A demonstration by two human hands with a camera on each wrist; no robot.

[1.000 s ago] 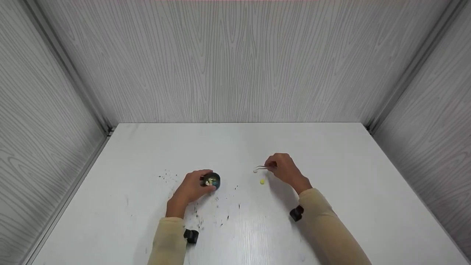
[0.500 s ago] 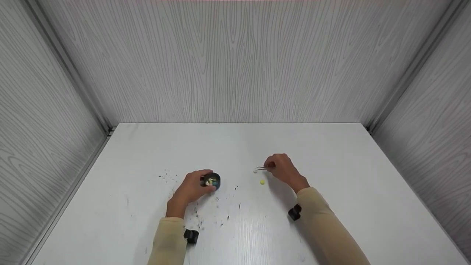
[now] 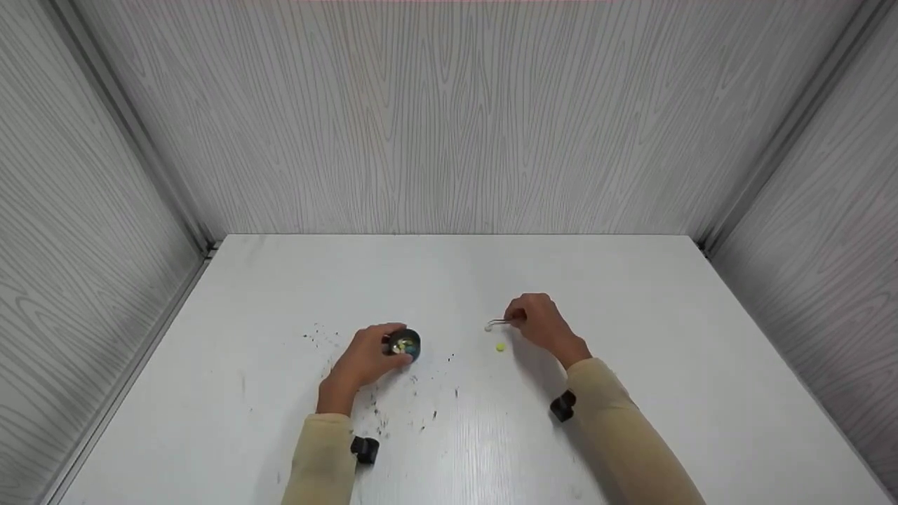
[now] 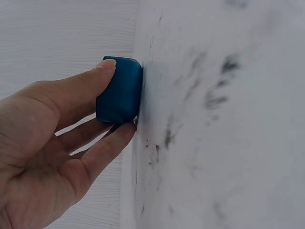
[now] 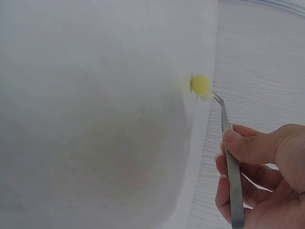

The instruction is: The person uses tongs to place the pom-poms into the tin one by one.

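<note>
My left hand (image 3: 366,356) holds a small round cup (image 3: 405,337) by its sides on the white table. Several tiny coloured pieces, yellow, white and blue among them, lie inside. In the left wrist view the cup (image 4: 119,90) shows a glossy teal outside, thumb on one side and fingers below. My right hand (image 3: 544,324) pinches metal tweezers (image 5: 232,176) with a bent tip. Their points are right at a small pale bead (image 3: 488,329) on the table. A yellow ball (image 3: 500,346) lies just nearer to me; in the right wrist view it partly covers the pale bead (image 5: 206,98).
Dark specks and smudges (image 3: 379,414) mark the white tabletop (image 3: 603,273) around and in front of the left hand. Wood-grain panels (image 3: 449,119) close in the back and both sides. A small black device (image 3: 563,406) sits at each wrist.
The tweezers' tips have lowered slightly toward me at the pale bead, and their prongs look closer together. The left hand and the cup stay in place.
</note>
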